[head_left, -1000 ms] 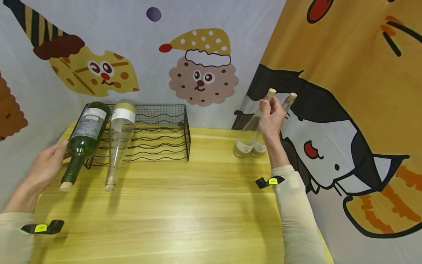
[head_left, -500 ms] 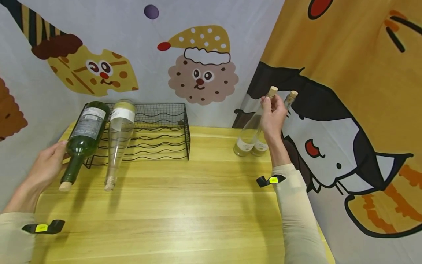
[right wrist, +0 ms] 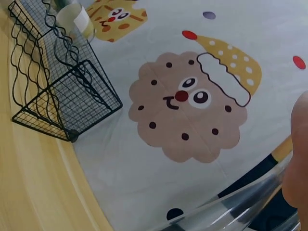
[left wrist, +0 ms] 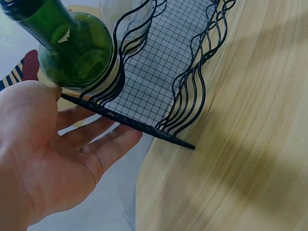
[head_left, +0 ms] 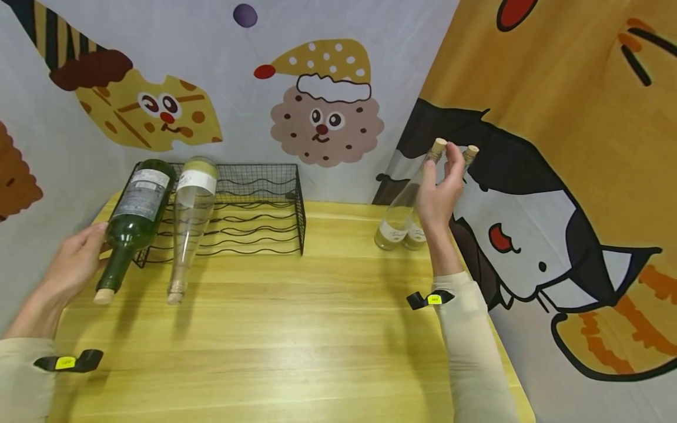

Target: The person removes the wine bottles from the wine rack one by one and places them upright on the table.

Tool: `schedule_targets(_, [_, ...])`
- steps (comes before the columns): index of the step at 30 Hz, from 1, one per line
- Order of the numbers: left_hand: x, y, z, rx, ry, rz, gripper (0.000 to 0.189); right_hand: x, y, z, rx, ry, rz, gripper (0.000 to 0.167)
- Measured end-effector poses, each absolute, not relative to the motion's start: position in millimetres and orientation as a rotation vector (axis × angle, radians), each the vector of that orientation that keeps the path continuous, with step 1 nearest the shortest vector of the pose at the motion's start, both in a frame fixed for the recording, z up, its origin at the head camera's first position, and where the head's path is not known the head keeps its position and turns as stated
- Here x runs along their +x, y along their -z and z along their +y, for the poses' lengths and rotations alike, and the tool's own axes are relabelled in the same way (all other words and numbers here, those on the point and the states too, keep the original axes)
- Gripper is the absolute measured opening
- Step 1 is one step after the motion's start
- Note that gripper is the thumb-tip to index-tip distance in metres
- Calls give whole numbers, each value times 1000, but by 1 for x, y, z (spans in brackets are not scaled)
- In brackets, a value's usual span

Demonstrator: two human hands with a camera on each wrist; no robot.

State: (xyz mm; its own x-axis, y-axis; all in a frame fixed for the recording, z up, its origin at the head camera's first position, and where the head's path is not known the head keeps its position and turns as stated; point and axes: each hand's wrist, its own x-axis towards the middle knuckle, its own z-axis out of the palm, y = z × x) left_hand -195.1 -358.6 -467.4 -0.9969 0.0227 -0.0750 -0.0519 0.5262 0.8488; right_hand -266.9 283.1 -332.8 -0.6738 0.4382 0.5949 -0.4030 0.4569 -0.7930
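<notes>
My left hand (head_left: 76,258) holds the side of the black wire wine rack (head_left: 259,235), thumb near its upper corner and fingers against the end frame in the left wrist view. A corked green wine bottle (head_left: 138,202) lies on the rack beside that hand, neck forward. To its right lies a clear corked bottle (head_left: 195,205), its neck also jutting past the front. At the right, my right hand (head_left: 439,194) is beside the neck of an upright clear bottle (head_left: 398,214), thumb and fingers spread apart. A second clear bottle (head_left: 415,235) stands close behind, partly hidden by the hand.
The rack and upright bottles stand toward the back of a wooden table (head_left: 296,341). Printed cloth (head_left: 238,106) hangs behind, and an orange cartoon cloth (head_left: 529,223) borders the right side. Wavy rack bars (left wrist: 195,96) run beside the left fingers.
My right thumb and fingers have loosened and spread from around the upright bottle's neck, just below its cork. My left hand, the rack and the bottles hold their places.
</notes>
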Motion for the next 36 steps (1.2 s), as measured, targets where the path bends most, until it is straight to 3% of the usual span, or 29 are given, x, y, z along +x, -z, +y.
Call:
schedule_targets(7, [-196, 464, -359, -19, -1490, 2687, 74, -242, 322, 259, 122, -1027, -1765, 51])
schedule_targets(15, [-196, 462, -361, -59, -1459, 2698, 76, -252, 363, 231, 560, -889, -1615, 38])
schedule_targets(21, [-195, 464, -360, -66, -1455, 2697, 75, -251, 396, 201, 722, -934, -1891, 45])
schedule_targets(29, [-189, 466, -359, -74, -1428, 2699, 74, -259, 446, 181, 528, -1237, -2561, 62])
schedule_targets(36, [-191, 463, -356, -47, -1447, 2696, 74, -265, 466, 163, 386, -1610, -2695, 67])
